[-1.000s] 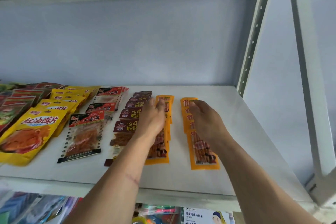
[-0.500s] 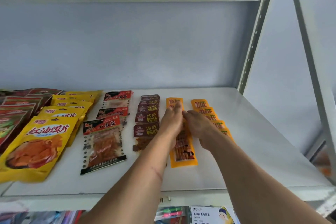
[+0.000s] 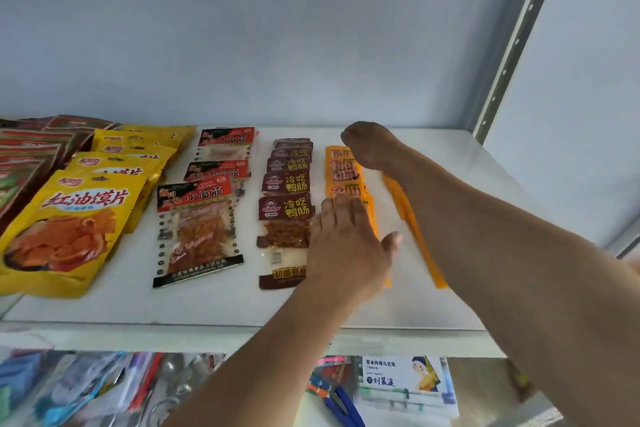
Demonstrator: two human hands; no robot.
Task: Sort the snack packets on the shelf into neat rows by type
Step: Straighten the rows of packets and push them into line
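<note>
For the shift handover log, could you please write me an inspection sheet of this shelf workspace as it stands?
Surface: white shelf board, bare at right.
Job's things: rows front to back: yellow packets, red-and-black packets, maroon packets, orange packets, a second orange row partly under the right forearm.
Clutter: red-green packets at far left, cut off.
Grippers: left hand flat on the front orange packet; right hand at the rows' rear, fingers hidden.
Cables: nothing seen.
Surroundings: pale wall, perforated upright, lower shelf with blurred stationery.
</note>
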